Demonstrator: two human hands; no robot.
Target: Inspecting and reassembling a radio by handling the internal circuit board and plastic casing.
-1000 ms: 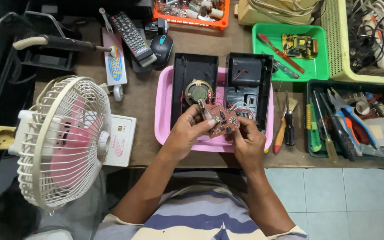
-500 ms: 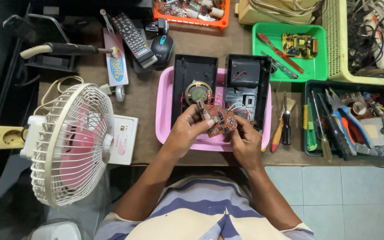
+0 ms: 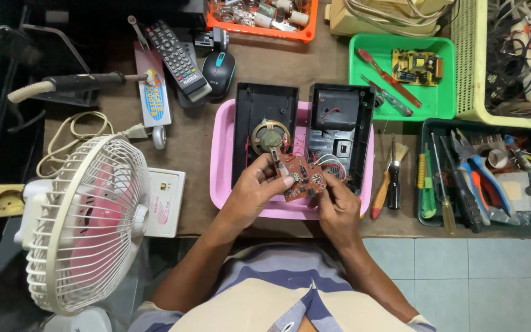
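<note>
A small brown circuit board point(image 3: 300, 177) with several components is held over a pink tray point(image 3: 224, 172). My left hand point(image 3: 254, 190) grips its left end and my right hand point(image 3: 334, 203) grips its right end. Thin red and white wires run from the board to two open black casing halves lying in the tray. The left half point(image 3: 264, 117) carries a round speaker point(image 3: 269, 135); the right half point(image 3: 342, 126) has a battery bay.
A white table fan point(image 3: 84, 224) stands at the front left beside a white box point(image 3: 166, 201). A remote point(image 3: 178, 58), a mouse point(image 3: 219, 72) and a soldering iron point(image 3: 75, 83) lie behind. A green tray point(image 3: 401, 67), loose screwdrivers point(image 3: 387, 181) and a dark tool tray point(image 3: 480, 178) sit right.
The view has shifted slightly, so the fan appears lower and further right. Both hands have stayed on the circuit board over the pink tray, turning it a little.
</note>
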